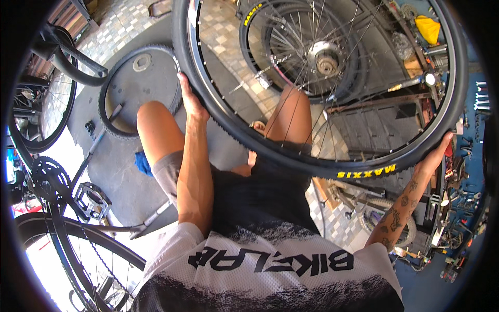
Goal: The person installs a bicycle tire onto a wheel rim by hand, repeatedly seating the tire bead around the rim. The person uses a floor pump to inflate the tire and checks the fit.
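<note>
A bicycle wheel (306, 161) with a black knobbly tyre and yellow lettering is raised in front of me, tilted above my knees. My left hand (193, 104) presses its palm side against the tyre's left edge, with part of the hand hidden by the tyre. At the lower right, my right hand (435, 155) supports the tyre from outside; its fingers show only in part. The wheel's hub (326, 62) and thin spokes are visible in the upper middle. Behind it stands another wheel (243, 49) with a dark tyre, seen partly through the spokes.
On the left stands a bicycle with a black crankset (51, 179) and pedal (92, 201). A loose tyre (102, 106), a grey ring (142, 63) and a blue cloth (143, 164) lie on the dark mat (138, 192). Wrenches (482, 98) hang on the blue tool board at right, near a yellow object (427, 29).
</note>
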The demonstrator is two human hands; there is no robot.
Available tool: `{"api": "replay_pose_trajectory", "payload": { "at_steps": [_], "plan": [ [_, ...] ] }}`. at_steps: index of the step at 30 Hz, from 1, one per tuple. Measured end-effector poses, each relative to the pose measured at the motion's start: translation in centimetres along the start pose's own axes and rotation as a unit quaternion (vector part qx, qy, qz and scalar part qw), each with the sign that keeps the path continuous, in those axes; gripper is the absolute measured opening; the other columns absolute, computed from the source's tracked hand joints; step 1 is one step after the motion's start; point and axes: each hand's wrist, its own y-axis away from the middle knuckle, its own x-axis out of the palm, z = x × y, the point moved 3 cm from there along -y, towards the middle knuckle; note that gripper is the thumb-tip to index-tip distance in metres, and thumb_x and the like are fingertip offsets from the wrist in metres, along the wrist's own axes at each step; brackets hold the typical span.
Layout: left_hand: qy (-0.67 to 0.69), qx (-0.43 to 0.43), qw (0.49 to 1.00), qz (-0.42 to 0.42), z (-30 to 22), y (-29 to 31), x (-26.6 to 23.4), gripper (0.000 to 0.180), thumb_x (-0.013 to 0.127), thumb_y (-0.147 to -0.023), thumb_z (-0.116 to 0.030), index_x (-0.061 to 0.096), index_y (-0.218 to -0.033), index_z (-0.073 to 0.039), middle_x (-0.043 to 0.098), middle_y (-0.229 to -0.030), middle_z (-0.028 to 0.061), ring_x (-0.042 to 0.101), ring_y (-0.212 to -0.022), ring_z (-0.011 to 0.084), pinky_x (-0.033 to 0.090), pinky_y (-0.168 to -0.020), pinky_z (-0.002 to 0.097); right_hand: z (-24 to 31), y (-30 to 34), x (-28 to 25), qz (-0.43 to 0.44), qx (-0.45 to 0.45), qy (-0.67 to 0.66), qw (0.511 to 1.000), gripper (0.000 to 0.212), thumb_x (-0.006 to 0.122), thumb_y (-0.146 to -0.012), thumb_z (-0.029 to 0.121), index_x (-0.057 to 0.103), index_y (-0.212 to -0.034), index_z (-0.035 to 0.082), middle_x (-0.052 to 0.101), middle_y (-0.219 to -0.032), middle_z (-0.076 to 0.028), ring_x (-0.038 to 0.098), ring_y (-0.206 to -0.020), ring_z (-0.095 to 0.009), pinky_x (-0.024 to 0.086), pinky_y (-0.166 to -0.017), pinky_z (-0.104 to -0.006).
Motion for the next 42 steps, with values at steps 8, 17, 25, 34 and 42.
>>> {"api": "replay_pose_trajectory", "payload": {
  "at_steps": [8,17,25,34,42],
  "plan": [
    [0.024,-0.023,0.999,-0.017,0.2,0.2,0.2,0.076,0.047,-0.094,-0.084,0.068,-0.104,-0.011,0.067,-0.079,0.0083,0.065,-0.065,0.0251,0.054,-0.060,0.0391,-1.1,-0.5,-1.6,-0.010,0.010,0.012,1.000,0.073,0.055,-0.104,0.063,0.058,-0.143,0.001,0.068,-0.121,-0.010,0.067,-0.102,-0.020,0.055,-0.089,-0.0330],
    [0.029,-0.032,0.999,-0.022,0.7,0.1,-0.5,0.075,0.053,-0.091,-0.084,0.069,-0.103,-0.012,0.067,-0.078,0.0065,0.066,-0.065,0.0230,0.055,-0.060,0.0372,1.0,1.2,0.0,-0.021,-0.050,0.044,0.998,0.066,0.060,-0.105,0.058,0.066,-0.123,-0.005,0.068,-0.102,-0.008,0.064,-0.085,-0.016,0.052,-0.076,-0.0288],
    [0.009,-0.030,0.999,-0.030,0.4,0.9,0.3,0.078,0.050,-0.089,-0.088,0.067,-0.098,-0.013,0.065,-0.074,0.0074,0.064,-0.061,0.0245,0.054,-0.057,0.0390,0.3,1.3,-0.6,-0.045,0.003,-0.004,0.999,0.065,0.070,-0.101,0.050,0.060,-0.132,-0.006,0.069,-0.110,-0.008,0.066,-0.097,-0.015,0.053,-0.089,-0.0304],
    [-0.401,0.165,0.881,-0.192,-11.4,-7.0,4.4,0.063,0.063,-0.101,-0.057,0.067,-0.131,-0.002,0.074,-0.112,0.0140,0.068,-0.105,0.0240,0.051,-0.096,0.0367,3.3,4.7,8.7,0.088,-0.015,-0.162,0.983,0.078,0.087,-0.084,0.019,0.050,-0.150,0.000,0.064,-0.131,-0.013,0.064,-0.113,-0.023,0.051,-0.102,-0.0371],
    [-0.295,0.033,0.955,0.009,-18.0,-13.8,20.4,0.095,0.079,-0.082,-0.064,0.060,-0.136,0.012,0.073,-0.122,0.0249,0.072,-0.110,0.0385,0.056,-0.096,0.0441,-11.1,29.2,25.9,0.269,0.020,0.074,0.960,0.064,0.092,-0.079,0.028,0.055,-0.123,-0.001,0.065,-0.114,-0.019,0.064,-0.104,-0.034,0.051,-0.094,-0.0456]
  ]
}}
